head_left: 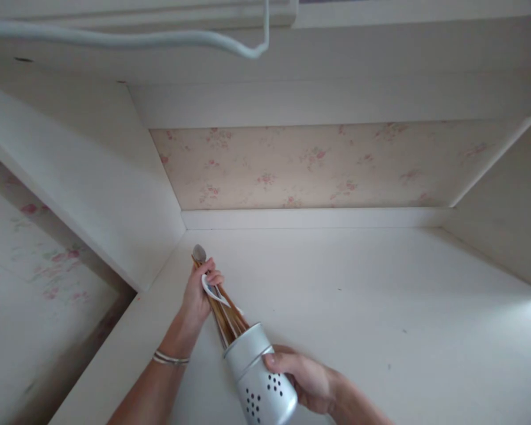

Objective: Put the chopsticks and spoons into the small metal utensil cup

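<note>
My right hand (307, 381) grips a white metal utensil holder (261, 381) with punched holes, tilted so its mouth points up and left. Wooden chopsticks (223, 316), a white spoon (213, 290) and a metal spoon (199, 253) stick out of it. My left hand (199, 295) is closed around these utensils just above the holder's mouth. A thin bracelet circles my left wrist. Both hands hover over the white shelf surface (358, 295) near its left rear corner.
The shelf is a white recess with a side wall (92, 177) on the left, a slanted wall on the right and floral wallpaper (318, 165) at the back. A white cable (159, 38) hangs across the top. More floral wallpaper shows at far left.
</note>
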Demonstrator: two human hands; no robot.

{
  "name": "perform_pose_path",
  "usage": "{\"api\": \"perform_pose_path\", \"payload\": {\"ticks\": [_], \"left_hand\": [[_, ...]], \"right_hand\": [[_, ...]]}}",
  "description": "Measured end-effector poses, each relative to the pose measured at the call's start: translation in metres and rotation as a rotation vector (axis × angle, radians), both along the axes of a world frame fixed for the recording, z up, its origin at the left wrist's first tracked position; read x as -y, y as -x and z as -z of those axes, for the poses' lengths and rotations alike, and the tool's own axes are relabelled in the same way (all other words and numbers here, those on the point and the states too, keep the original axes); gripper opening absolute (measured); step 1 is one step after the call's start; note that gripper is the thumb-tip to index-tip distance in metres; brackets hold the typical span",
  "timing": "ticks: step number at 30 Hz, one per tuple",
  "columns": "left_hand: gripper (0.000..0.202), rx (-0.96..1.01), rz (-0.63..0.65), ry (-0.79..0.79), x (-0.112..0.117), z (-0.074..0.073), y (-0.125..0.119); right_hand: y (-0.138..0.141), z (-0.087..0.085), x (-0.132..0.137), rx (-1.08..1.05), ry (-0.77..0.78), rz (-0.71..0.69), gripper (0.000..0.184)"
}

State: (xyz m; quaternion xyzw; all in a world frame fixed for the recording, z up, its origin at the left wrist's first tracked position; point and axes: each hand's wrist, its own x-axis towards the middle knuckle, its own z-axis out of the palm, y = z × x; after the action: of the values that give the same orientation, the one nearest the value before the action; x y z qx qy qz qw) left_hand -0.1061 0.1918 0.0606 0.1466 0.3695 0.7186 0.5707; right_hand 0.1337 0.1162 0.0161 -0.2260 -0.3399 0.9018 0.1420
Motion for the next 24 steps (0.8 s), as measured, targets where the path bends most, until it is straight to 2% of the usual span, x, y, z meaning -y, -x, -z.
{"api": "perform_pose_path", "payload": {"ticks": [1, 5, 8, 11, 16, 20, 24], "left_hand": [[0.020, -0.192, -0.002, 0.030, -0.008, -0.008, 0.009], [0.023, -0.474, -0.020, 0.084, -0.047, -0.038, 0.039], [0.042, -0.765, -0.032, 0.195, -0.074, -0.044, 0.051], [0.066, -1.128, -0.033, 0.309, -0.093, -0.034, 0.055], [0.072, -1.650, 0.089, 0.421, -0.113, -0.006, 0.056], [0.070, -1.894, 0.250, 0.501, -0.125, 0.012, 0.054], [0.060, -2.047, 0.328, 0.551, -0.136, 0.026, 0.051]], "right_hand": [[-0.001, 0.002, 0.000, -0.005, 0.004, -0.008, 0.060], [-0.001, 0.003, 0.000, -0.047, 0.004, -0.048, 0.058], [-0.001, -0.002, -0.001, -0.071, 0.001, -0.067, 0.060], [-0.001, -0.005, -0.002, -0.045, 0.000, -0.065, 0.061], [-0.001, 0.000, -0.002, -0.030, 0.012, -0.064, 0.058], [0.000, 0.001, -0.003, 0.015, 0.040, -0.054, 0.063], [-0.003, -0.005, -0.003, -0.008, 0.065, -0.062, 0.058]]}}
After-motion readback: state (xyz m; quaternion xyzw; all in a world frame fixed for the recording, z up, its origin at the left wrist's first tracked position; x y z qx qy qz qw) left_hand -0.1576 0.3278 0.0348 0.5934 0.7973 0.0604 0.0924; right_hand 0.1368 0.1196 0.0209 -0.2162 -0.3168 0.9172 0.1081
